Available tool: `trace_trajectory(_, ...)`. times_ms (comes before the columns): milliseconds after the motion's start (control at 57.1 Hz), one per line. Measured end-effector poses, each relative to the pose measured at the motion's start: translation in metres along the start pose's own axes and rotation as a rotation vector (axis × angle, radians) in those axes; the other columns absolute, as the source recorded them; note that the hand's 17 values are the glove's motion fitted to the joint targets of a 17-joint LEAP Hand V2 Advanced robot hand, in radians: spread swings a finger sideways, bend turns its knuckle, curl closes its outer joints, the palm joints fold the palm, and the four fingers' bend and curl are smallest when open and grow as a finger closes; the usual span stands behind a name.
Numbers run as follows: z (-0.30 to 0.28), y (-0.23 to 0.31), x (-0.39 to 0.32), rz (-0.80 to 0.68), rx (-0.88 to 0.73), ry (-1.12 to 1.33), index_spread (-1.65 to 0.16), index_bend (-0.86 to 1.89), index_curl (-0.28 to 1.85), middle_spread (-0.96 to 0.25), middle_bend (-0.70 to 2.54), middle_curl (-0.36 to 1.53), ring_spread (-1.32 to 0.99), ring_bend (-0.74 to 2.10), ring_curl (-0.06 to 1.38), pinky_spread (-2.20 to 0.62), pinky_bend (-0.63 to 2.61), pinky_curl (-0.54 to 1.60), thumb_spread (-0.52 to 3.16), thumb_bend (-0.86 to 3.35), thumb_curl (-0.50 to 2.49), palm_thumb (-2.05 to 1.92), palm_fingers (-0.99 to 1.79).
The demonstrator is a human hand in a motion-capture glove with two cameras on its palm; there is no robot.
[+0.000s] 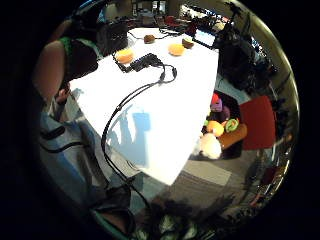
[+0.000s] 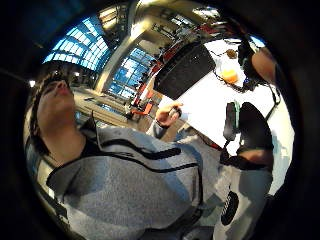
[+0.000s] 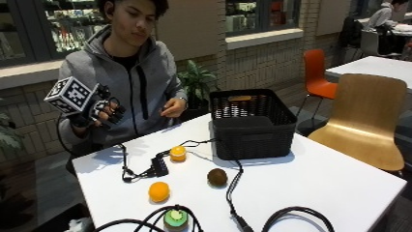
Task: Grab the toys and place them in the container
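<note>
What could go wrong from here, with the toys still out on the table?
1. Black cables run between the brown toy and the two orange toys; a reach from the raised gloved hand might snag one and drag toys.
2. The kiwi toy sits near the table edge and might be knocked off.
3. The basket has tall walls; a low carry could clip the rim.

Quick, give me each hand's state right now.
Gloved right hand: raised beside the chest, off the white table, fingers loosely curled, holding nothing.
Bare left hand: relaxed near the black plastic basket, holding nothing.
</note>
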State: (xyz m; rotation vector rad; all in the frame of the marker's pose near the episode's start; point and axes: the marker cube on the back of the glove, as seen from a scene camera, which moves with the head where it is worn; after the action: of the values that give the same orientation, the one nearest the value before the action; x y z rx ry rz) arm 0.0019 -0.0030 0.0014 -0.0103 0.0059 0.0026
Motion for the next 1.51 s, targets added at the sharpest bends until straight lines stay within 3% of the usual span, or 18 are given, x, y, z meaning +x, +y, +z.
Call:
trace_trajectory(193,0.003,-0.022,0.002,0.011,-0.069,0.086,-0.12,0.29,0.17,0.00,0.22,0.10,-0.13,0.26,0.10,-0.05,0.55,0.21,1.19,0.45,0.09,0.35,0.55)
trace_trajectory(420,-0.005,-0.038,-0.021,0.072,-0.059,0.198,-0.16,0.24,0.23,0.00,0.27,0.17,-0.16,0.34,0.13,-0.07,0.53,0.24,1.62,0.59,0.19,0.32,0.56)
trace_trajectory(700,0.005,-0.053,-0.020,0.108,-0.117,0.282,-0.17,0.19,0.29,0.00,0.32,0.24,-0.19,0.41,0.17,-0.09,0.53,0.27,1.63,0.71,0.28,0.27,0.57)
trace_trajectory(858,0.005,-0.101,0.015,0.100,-0.067,0.347,-0.18,0.18,0.30,-0.01,0.40,0.29,-0.20,0.55,0.20,-0.10,0.49,0.27,1.62,0.77,0.31,0.25,0.65)
trace_trajectory(980,0.001,-0.144,0.058,0.182,-0.098,0.397,-0.18,0.20,0.34,-0.03,0.46,0.33,-0.22,0.60,0.23,-0.11,0.45,0.27,1.58,0.77,0.32,0.22,0.67)
trace_trajectory(1068,0.004,-0.178,0.097,0.295,-0.206,0.399,-0.20,0.23,0.38,-0.03,0.37,0.32,-0.22,0.45,0.22,-0.11,0.54,0.32,1.51,0.68,0.28,0.13,0.40)
trace_trajectory(1190,0.014,-0.208,0.141,0.407,-0.333,0.412,-0.22,0.06,0.33,0.01,0.20,0.29,-0.18,0.38,0.20,-0.10,0.76,0.39,1.41,0.55,0.24,0.02,0.03)
trace_trajectory(1506,0.051,-0.234,0.194,0.604,-0.374,0.508,-0.22,0.16,0.27,0.05,0.09,0.26,-0.12,0.28,0.20,-0.07,0.94,0.41,1.20,0.30,0.23,-0.01,-0.20)
